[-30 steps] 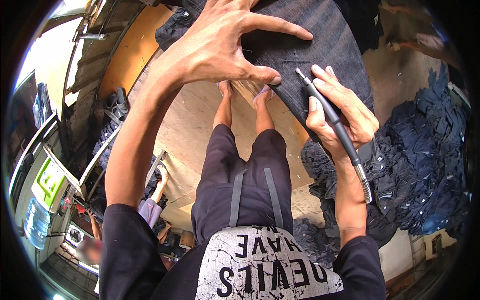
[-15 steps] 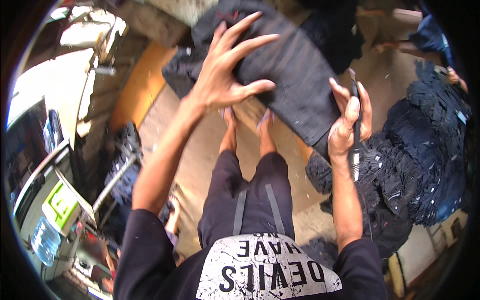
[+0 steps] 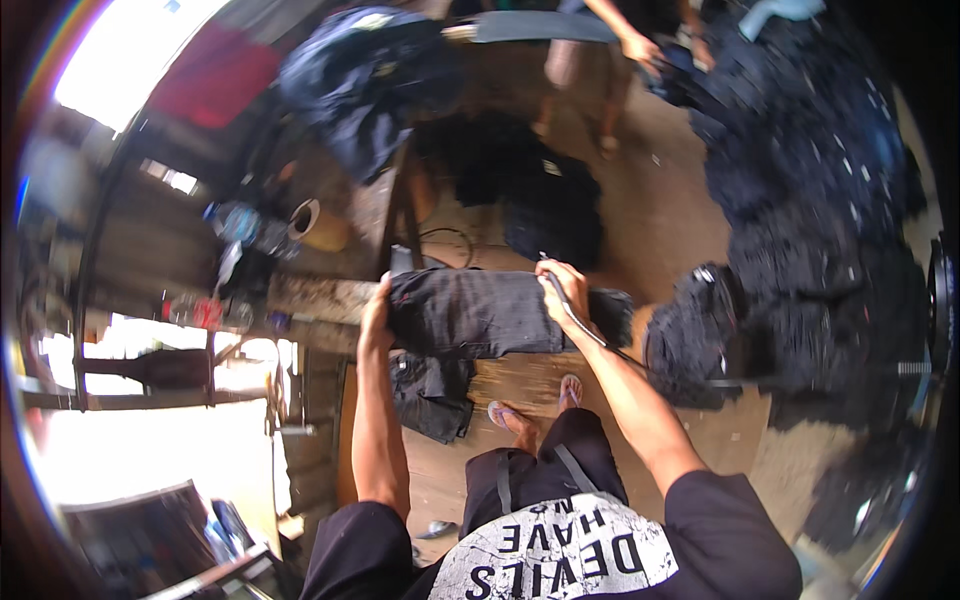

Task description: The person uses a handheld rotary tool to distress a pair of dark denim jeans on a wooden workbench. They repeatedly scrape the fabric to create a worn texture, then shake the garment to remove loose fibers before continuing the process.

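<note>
Bench clutter: at the far left, a plastic bottle (image 3: pixel 238 222) and other small items lie on a rough work surface; contents cannot be told.
Cup-like container: a tan, open-mouthed cylinder (image 3: pixel 318 228) lies on its side near the bottle; its inside looks pale, and what it holds cannot be told.
Left hand: the left hand (image 3: pixel 376 312) grips the left end of the dark jeans, fingers curled closed over the cloth edge.
Dark jeans: the dark jeans (image 3: pixel 480 312) are stretched flat across a narrow board (image 3: pixel 320 297), between the two hands, directly ahead of the person's feet.
Spare garment: a second dark garment (image 3: pixel 432 392) hangs crumpled just below the jeans' left part, above the wooden floor (image 3: pixel 660 210).
Right hand: the right hand (image 3: pixel 566 292) is closed around a slim dark tool and rests on the right part of the jeans.
Tool: the dark tool (image 3: pixel 572 312) with a trailing hose runs from the fist down past the right forearm; its tip is hidden under the fingers.
Garment heap: a large pile of dark denim (image 3: pixel 810 230) fills the right side, well apart from the board.
Second person: another person's hand (image 3: pixel 640 48) at the top edge touches dark cloth near the heap.
</note>
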A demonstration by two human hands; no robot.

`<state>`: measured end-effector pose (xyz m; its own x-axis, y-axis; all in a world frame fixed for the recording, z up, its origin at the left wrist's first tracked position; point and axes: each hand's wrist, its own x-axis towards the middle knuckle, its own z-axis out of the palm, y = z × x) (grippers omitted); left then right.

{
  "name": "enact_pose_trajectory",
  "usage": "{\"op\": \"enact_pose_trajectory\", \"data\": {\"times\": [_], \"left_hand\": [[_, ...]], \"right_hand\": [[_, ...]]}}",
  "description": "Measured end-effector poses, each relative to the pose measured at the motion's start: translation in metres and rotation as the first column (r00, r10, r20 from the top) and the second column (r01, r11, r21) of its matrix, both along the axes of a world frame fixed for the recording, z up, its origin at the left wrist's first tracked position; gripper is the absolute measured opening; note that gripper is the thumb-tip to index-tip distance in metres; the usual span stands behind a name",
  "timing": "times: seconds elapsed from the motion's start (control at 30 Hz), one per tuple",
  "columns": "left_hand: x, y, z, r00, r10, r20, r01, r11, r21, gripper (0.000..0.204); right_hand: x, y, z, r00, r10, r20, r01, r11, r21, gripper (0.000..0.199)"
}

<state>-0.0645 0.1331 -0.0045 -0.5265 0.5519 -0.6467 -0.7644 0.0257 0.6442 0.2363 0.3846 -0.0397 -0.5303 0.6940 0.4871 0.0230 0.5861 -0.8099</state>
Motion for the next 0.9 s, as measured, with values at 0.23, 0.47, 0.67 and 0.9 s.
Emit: {"op": "enact_pose_trajectory", "data": {"times": [0.23, 0.47, 0.67, 0.9], "left_hand": [[0.251, 0.129, 0.008, 0.642, -0.427, -0.637, 0.313, 0.904, -0.291, 0.034], [0.47, 0.189, -0.039, 0.874, -0.24, 0.423, 0.249, 0.968, 0.035, 0.082], [0.354, 0.051, -0.084, 0.783, -0.457, -0.421, 0.171, 0.81, -0.561, 0.061], [0.308, -0.144, -0.141, 0.072, -0.705, -0.706, 0.217, 0.702, -0.679, 0.016]], "right_hand": [[0.225, 0.109, 0.066, 0.881, -0.445, 0.162, 0.451, 0.892, -0.006, 0.021], [0.313, 0.144, 0.122, 0.817, -0.431, 0.383, 0.333, 0.895, 0.298, 0.013], [0.296, 0.005, 0.046, 0.864, -0.138, 0.485, 0.155, 0.988, 0.006, 0.015], [0.249, -0.122, 0.004, 0.874, -0.019, 0.485, 0.196, 0.928, -0.317, 0.019]]}}
